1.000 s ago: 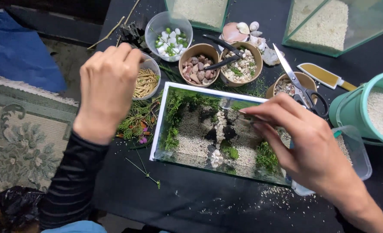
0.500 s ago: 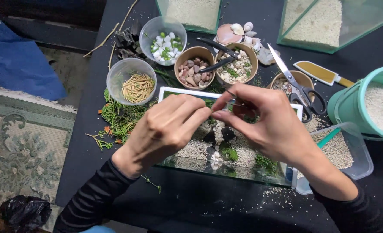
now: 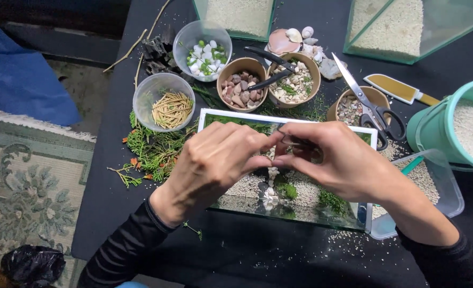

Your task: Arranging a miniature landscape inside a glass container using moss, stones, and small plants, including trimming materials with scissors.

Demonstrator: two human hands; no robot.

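Over the middle of the black counter [image 3: 279, 261], both hands meet above the shallow rectangular glass tank with a white rim [image 3: 207, 114], which holds pale sand, a line of white pebbles and tufts of green moss. The left hand [image 3: 215, 160] has its fingertips drawn together against those of the right hand [image 3: 337, 160], and the right hand's fingers are pinched on thin metal tweezers [image 3: 295, 140]; whether anything sits in the tweezer tips cannot be told. Behind the tank stand three round brown bowls: one of reddish pebbles [image 3: 241, 85], one of mixed pale gravel [image 3: 295, 80] with black-handled pliers [image 3: 268, 66] lying across the two, and one of fine gravel [image 3: 353, 106] under one pair of black-handled scissors [image 3: 369, 106]. Two clear plastic cups sit toward the left edge, one with thin tan sticks [image 3: 163, 101], one with white and green stones [image 3: 201, 42]. Loose green sprigs [image 3: 151, 146] lie just beside the tank's left end. Along the far edge are two tall glass tanks of sand [image 3: 401, 26], a cluster of shells [image 3: 292, 37] between them, and one yellow-bladed knife [image 3: 399, 89]. At the right edge stand one teal bucket of white sand [image 3: 449, 130] and one clear plastic tray of sand [image 3: 433, 186], touching the tank's right end. Bare counter lies along the near edge, in front of the tank, with scattered grains at its right.
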